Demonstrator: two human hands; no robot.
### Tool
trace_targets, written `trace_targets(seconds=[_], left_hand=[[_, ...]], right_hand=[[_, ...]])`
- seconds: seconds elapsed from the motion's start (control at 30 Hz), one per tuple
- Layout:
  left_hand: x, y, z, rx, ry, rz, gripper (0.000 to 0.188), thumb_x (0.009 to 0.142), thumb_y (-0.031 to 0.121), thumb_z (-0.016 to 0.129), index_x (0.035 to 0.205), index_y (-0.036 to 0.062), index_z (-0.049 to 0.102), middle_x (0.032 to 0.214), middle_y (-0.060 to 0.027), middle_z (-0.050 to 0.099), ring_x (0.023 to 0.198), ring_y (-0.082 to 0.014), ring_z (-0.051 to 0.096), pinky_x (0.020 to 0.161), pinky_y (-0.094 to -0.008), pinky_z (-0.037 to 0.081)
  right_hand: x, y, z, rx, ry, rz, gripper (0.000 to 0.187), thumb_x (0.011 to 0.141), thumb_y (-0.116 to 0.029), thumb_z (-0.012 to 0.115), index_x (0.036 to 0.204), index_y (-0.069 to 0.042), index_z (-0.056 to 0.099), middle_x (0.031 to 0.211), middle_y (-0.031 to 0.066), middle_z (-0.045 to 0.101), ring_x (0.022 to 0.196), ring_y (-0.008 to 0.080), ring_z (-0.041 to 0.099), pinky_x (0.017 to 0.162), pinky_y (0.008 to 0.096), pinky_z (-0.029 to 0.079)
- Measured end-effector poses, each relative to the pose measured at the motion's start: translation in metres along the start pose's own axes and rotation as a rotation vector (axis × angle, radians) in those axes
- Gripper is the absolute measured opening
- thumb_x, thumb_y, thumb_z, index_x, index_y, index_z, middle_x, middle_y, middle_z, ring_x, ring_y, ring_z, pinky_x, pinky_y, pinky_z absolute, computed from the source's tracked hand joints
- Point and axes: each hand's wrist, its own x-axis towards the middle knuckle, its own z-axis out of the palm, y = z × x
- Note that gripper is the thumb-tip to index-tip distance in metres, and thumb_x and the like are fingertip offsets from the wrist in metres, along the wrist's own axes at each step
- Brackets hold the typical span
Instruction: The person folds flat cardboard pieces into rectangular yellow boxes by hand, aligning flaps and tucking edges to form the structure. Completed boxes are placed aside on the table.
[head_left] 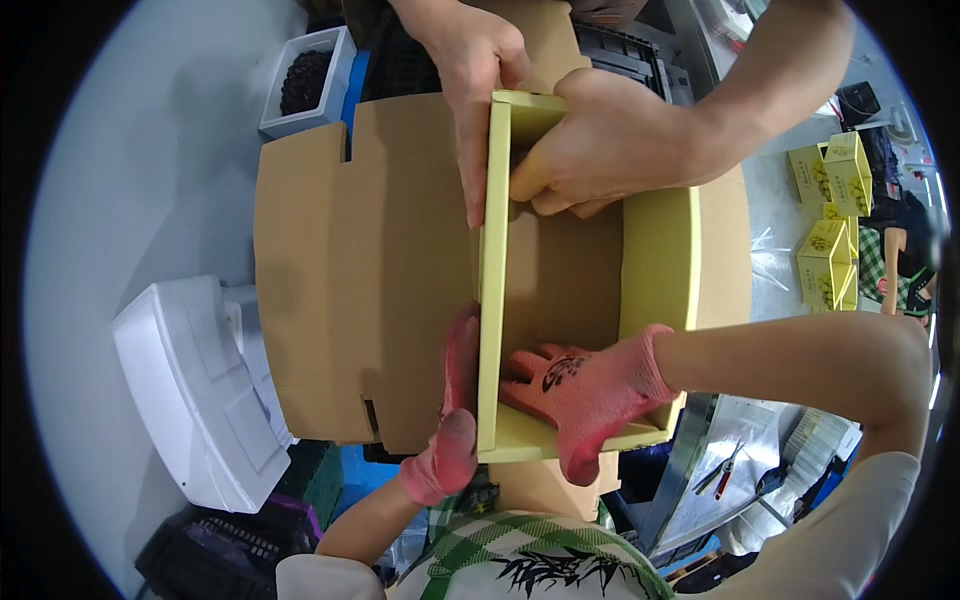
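Over at the left lies a white foam box lid point(190, 390), and beside it a flat brown cardboard sheet point(350, 270) spreads under a yellow carton point(580, 270) standing open at the middle. The left hand point(450, 420), in a pink glove, pinches the carton's near-left wall, thumb outside; the right hand point(585, 390), gloved too, lies spread inside, pressing the near flap. A co-worker's bare hands point(560, 130) grip the far corner, and small yellow boxes point(835, 220) stand at the right.
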Motion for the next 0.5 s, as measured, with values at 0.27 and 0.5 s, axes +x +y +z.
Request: trace_targets(seconds=[0.27,0.5], left_hand=[[0.000,-0.005,-0.012,0.012,-0.147,0.062,0.076,0.096,0.049,0.027,0.150,0.0014,0.005,0.156,-0.0206,0.005,0.142,-0.0353,0.015,0.115,-0.0423,0.011],[0.010,-0.028,-0.037,-0.186,-0.142,-0.038,0.070,0.097,0.043,0.032,0.149,0.0013,0.012,0.154,-0.0182,0.013,0.142,-0.0312,0.017,0.116,-0.0415,0.012]], right_hand=[[0.004,0.002,0.014,-0.112,0.111,-0.106,0.100,0.052,-0.024,0.067,0.140,0.003,0.029,0.135,0.0202,0.034,0.129,0.0409,0.032,0.110,0.0439,0.030],[0.000,0.006,0.003,-0.110,0.107,-0.164,0.092,0.053,-0.021,0.063,0.138,0.000,0.034,0.138,0.0227,0.035,0.124,0.0394,0.039,0.107,0.0427,0.035]])
